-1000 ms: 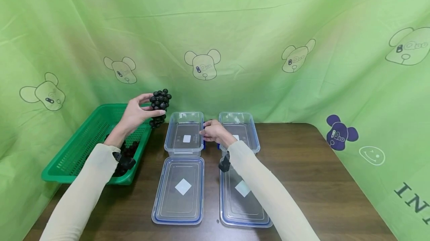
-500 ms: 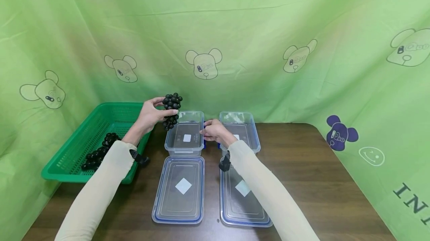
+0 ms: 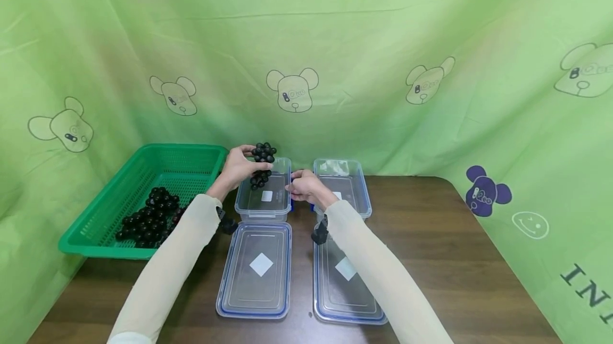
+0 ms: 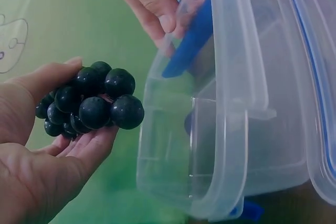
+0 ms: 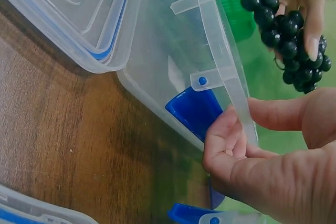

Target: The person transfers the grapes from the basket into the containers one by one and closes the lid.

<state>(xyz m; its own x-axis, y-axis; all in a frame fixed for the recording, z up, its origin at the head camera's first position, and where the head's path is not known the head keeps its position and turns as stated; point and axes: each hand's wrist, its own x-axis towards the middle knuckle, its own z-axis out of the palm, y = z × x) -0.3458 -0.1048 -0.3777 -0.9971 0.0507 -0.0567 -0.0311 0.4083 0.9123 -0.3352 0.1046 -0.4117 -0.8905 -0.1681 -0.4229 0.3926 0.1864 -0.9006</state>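
A bunch of dark grapes [image 3: 263, 152] is held between the thumb and fingers of my left hand [image 3: 238, 167], above the left clear plastic container [image 3: 249, 206]. In the left wrist view the bunch [image 4: 94, 98] sits outside the container's wall [image 4: 231, 98]. My right hand [image 3: 307, 187] pinches the right rim of that container. The right wrist view shows thumb and fingers on either side of the rim, next to a blue side clip [image 5: 195, 111]. Inside the container, a white label [image 3: 266, 196] shows on the floor.
More dark grapes [image 3: 148, 221] lie in a green basket [image 3: 96, 216] at the left. A second clear container [image 3: 351, 189] stands to the right. Two blue-edged lids [image 3: 254, 291] [image 3: 345, 301] lie in front of the containers. A green curtain [image 3: 383, 24] hangs behind the table.
My left hand has carried the grape bunch rightward and slightly down, from beside the basket to over the left container. More of the grapes in the basket now show. The right hand has stayed put.
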